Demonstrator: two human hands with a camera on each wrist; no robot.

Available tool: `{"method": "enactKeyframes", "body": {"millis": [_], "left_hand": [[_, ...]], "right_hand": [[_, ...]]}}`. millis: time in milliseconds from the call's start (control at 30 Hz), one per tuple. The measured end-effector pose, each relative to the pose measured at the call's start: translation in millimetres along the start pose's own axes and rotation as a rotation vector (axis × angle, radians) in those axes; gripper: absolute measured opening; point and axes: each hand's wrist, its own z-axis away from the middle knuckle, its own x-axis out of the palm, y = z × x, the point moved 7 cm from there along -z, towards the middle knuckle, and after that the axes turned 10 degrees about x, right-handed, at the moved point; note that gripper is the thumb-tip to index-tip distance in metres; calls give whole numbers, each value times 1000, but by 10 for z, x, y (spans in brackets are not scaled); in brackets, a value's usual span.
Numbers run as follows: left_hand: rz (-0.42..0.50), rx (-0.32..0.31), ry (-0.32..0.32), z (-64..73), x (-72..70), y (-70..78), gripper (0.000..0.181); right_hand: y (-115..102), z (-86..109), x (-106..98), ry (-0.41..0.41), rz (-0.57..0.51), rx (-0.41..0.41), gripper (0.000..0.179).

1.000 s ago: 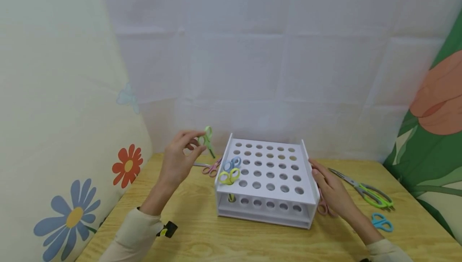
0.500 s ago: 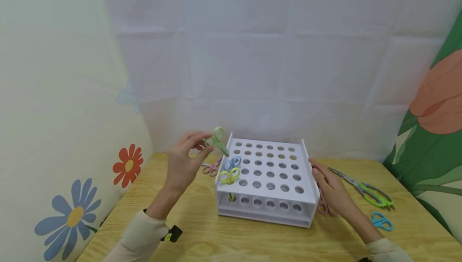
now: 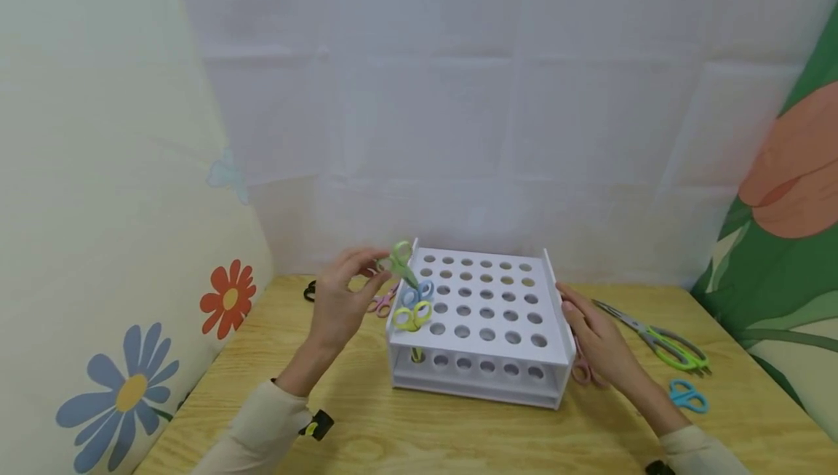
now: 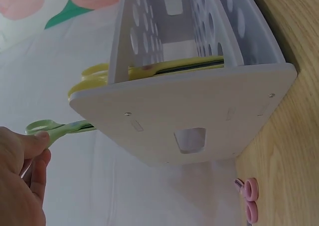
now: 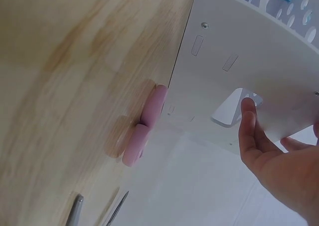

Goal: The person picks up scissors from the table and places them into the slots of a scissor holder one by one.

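Observation:
My left hand pinches light green scissors by one handle loop, between thumb and fingers. Their blades tilt down over the left edge of a white rack full of round holes, just behind blue-handled scissors standing in it. Yellow-handled scissors stand in the front left hole; in the left wrist view their blades run through to the lower shelf. My right hand rests against the rack's right side panel, fingers fairly straight, one fingertip by its cutout.
On the table right of the rack lie pink-handled scissors, large grey and green scissors and light blue scissors. Left of it are more pink scissors and a black handle. Cloth hangs behind.
My left hand has carried the light green scissors rightward from beside the rack to over its left edge. The black handle has come into sight. My right hand stays at the panel.

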Motion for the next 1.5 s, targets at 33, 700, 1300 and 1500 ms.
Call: {"method": "enactKeyframes", "body": {"millis": [33, 700, 1300, 1500], "left_hand": [[-2, 0, -6, 10, 12, -5, 39], [-115, 41, -101, 148, 149, -82, 37], [-88, -9, -174, 216, 304, -193, 33], [-71, -44, -174, 231, 333, -251, 30]], "right_hand": [[-2, 1, 0, 2, 0, -2, 47], [-8, 13, 1, -6, 10, -3, 47], [-65, 25, -5, 6, -8, -5, 45], [-39, 10, 0, -3, -15, -5, 45]]}}
